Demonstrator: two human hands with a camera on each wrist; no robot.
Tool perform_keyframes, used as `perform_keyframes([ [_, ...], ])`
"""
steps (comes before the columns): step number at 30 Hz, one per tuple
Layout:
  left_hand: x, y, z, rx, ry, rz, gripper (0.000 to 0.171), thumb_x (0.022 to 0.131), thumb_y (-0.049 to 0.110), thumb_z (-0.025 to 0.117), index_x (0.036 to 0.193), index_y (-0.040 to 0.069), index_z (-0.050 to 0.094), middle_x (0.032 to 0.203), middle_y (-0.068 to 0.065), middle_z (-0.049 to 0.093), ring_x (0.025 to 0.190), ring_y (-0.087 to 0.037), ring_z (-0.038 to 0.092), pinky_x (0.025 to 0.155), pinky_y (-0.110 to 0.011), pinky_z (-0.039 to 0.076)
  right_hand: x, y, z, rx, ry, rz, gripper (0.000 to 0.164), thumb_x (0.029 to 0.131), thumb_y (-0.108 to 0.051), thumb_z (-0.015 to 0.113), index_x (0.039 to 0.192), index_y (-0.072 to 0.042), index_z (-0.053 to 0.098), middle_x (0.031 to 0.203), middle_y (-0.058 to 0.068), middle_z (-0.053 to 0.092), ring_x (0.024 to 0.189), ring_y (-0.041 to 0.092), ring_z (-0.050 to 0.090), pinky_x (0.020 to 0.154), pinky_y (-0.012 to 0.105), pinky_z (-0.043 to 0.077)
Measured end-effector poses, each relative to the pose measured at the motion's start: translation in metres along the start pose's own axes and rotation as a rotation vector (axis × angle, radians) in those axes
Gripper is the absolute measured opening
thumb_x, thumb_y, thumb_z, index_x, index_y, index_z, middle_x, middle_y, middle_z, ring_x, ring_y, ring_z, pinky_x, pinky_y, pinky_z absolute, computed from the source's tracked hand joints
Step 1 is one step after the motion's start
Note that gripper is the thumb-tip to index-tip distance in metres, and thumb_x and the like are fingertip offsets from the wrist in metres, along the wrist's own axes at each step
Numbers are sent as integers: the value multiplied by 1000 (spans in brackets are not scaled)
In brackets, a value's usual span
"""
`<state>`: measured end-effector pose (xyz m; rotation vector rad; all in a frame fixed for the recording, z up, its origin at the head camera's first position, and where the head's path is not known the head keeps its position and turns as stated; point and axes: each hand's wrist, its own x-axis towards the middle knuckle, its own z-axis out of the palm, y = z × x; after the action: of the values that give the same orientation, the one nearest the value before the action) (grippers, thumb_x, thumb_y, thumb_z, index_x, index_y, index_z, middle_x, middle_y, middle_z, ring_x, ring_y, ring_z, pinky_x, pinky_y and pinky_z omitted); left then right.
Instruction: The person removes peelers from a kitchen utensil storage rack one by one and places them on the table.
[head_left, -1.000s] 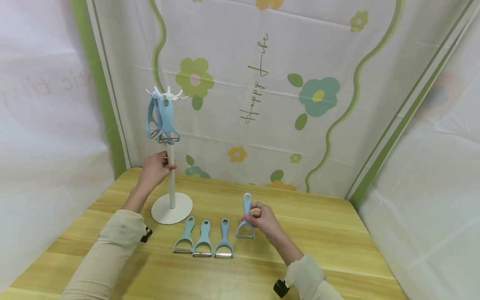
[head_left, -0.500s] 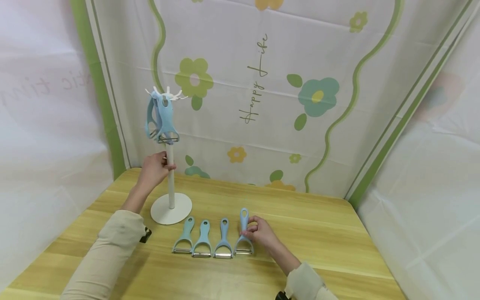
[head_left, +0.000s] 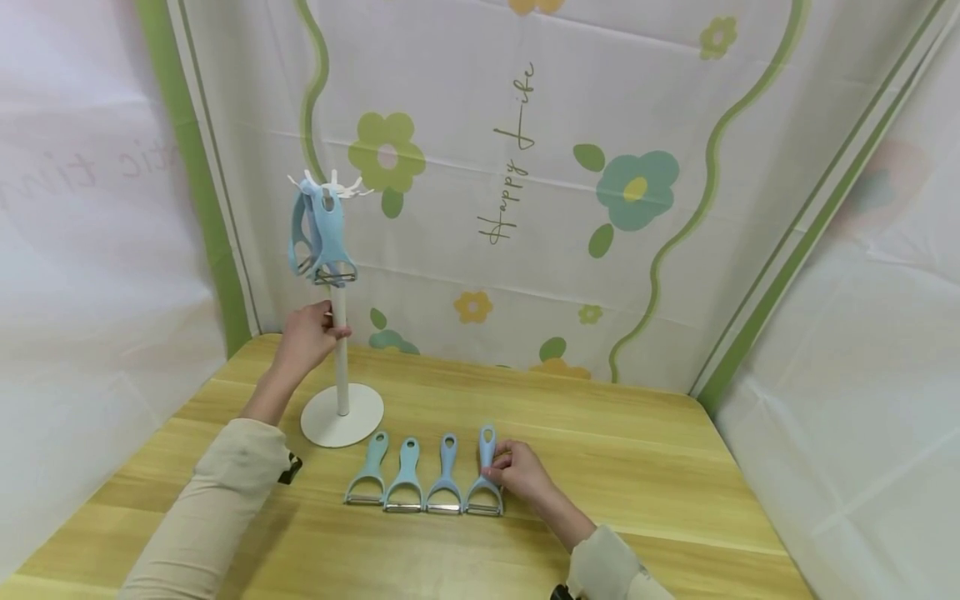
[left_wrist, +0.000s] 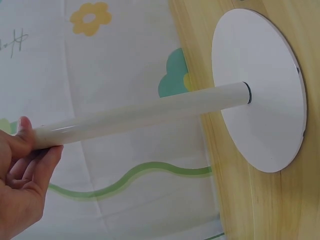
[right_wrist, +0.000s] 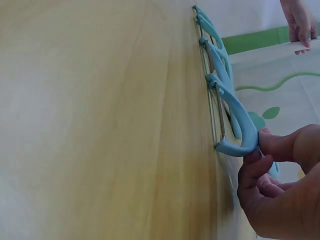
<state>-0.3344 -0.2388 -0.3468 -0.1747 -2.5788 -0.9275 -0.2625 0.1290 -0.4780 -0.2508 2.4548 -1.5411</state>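
Observation:
My left hand (head_left: 304,340) grips the pole of a white hook stand (head_left: 342,375) partway up; the left wrist view shows fingers and thumb around the pole (left_wrist: 150,115). Light blue peelers (head_left: 331,237) hang from the stand's hooks. With thumb and fingers, my right hand (head_left: 522,473) pinches a light blue peeler (head_left: 487,454) near its neck, handle pointing away and blade toward me. This peeler sits at the right end of a row; in the right wrist view its blade end (right_wrist: 243,132) is close to the tabletop. Left of it lie a blue peeler (head_left: 448,462) and two blue-green peelers (head_left: 408,467).
The stand's round white base (head_left: 322,425) rests on the wooden table (head_left: 637,483), behind the left end of the row. A white curtain (head_left: 450,250) with printed flowers hangs behind the table, and pale sheets enclose both sides.
My right hand has lowered the light blue peeler toward me, bringing it into line at the right end of the row. The left hand keeps its hold on the pole.

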Motion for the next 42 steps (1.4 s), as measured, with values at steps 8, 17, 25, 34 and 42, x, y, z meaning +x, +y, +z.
perform_keyframes([
  [8,0,-3,0,-18,6,1,22,93,9,69,105,-9,64,104,-32,71,97,-45,71,83,-56,58,3,3,6,-185,46,-87,41,82,-2,77,116,11,59,75,8,71,63,7,60,54,20,49],
  [17,-1,-7,-2,-41,-6,17,25,95,12,68,107,-9,63,105,-32,71,98,-45,70,82,-55,58,4,1,5,-270,46,-139,42,82,-5,77,116,14,59,70,2,66,59,4,53,51,18,44],
  [25,4,-19,0,-197,-181,80,31,100,1,55,130,-6,55,119,-27,68,111,-44,67,95,-57,53,4,-3,-3,-291,-1,-90,41,89,-12,72,120,12,59,76,4,63,64,11,54,54,21,44],
  [34,0,-20,2,-220,-125,44,18,94,-11,54,111,-13,60,104,-31,70,95,-44,71,88,-54,58,7,-4,-11,-258,-30,-51,40,92,-16,69,123,7,58,84,7,64,69,14,59,62,27,50],
  [42,-3,-17,4,-235,-36,-45,24,93,-10,57,116,-15,61,107,-34,69,97,-44,71,84,-46,60,8,-13,-16,-209,-43,-51,37,95,-15,66,125,5,57,92,11,65,77,18,62,66,31,52],
])
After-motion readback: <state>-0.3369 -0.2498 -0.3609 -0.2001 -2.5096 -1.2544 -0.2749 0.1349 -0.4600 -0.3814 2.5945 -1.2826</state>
